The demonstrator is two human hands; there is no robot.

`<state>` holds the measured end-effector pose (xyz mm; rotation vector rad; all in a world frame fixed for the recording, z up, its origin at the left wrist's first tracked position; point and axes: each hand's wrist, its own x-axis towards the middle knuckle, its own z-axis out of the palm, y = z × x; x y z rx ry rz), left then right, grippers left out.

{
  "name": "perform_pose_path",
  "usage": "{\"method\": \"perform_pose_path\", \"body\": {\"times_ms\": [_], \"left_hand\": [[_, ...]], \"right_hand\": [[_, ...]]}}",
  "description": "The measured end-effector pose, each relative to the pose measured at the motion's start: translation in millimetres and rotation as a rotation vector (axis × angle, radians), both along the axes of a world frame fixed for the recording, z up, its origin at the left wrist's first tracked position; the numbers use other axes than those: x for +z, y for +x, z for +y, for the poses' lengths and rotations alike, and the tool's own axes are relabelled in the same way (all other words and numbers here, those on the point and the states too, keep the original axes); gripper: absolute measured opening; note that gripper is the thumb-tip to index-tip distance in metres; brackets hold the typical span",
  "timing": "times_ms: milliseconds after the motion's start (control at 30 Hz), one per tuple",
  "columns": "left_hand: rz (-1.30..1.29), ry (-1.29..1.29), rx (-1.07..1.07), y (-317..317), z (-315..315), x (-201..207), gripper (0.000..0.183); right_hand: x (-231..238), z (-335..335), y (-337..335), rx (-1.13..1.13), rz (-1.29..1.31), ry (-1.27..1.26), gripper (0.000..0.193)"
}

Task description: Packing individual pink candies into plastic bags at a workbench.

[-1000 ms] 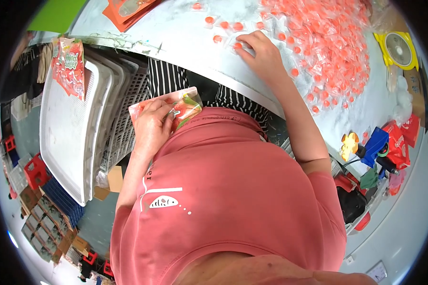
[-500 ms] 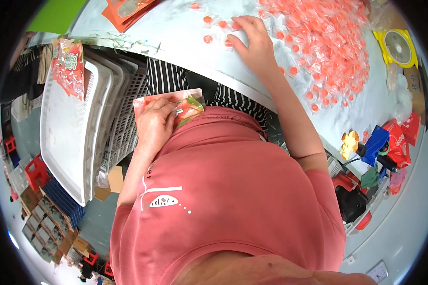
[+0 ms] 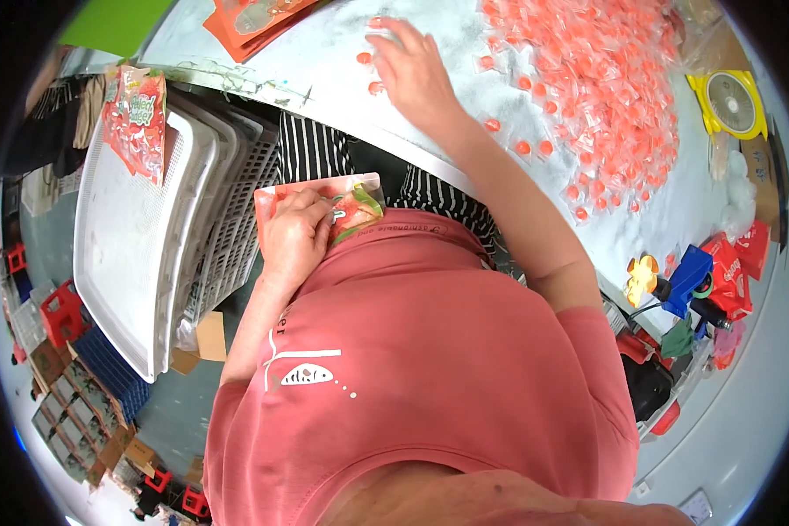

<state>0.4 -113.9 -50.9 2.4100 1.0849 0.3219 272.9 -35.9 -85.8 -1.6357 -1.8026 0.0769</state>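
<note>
My left hand (image 3: 296, 230) grips a red candy bag (image 3: 358, 209) with green leaf print, held at my waist in front of the table edge. My right hand (image 3: 412, 77) reaches over the white tabletop, fingers spread and palm down. Beside its fingertips lie a few loose wrapped red candies (image 3: 365, 58); others may be hidden beneath the hand. To its right spreads a big heap of the same clear-wrapped candies (image 3: 600, 83).
Flat red bags (image 3: 252, 26) lie at the table's far left. Stacked white plastic trays (image 3: 131, 254) stand left, another candy bag (image 3: 138, 123) on top. A yellow fan (image 3: 731, 102) and blue tool (image 3: 688, 279) are at right. A person's dark clothing shows far left.
My right hand has moved left across the table, over the small group of candies, and some of them have shifted. My left hand still keeps the bag at my waist.
</note>
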Motion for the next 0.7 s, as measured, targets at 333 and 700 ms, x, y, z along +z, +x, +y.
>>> {"method": "perform_pose_path", "body": {"times_ms": [333, 700], "left_hand": [[-0.003, -0.033, 0.054, -2, -1, 1, 0.012], [-0.025, -0.023, -0.026, 12, 7, 3, 0.013]], "right_hand": [[-8, 22, 65, -0.067, -0.163, 0.074, 0.033], [15, -98, 141, -0.278, -0.263, -0.123, 0.03]]}}
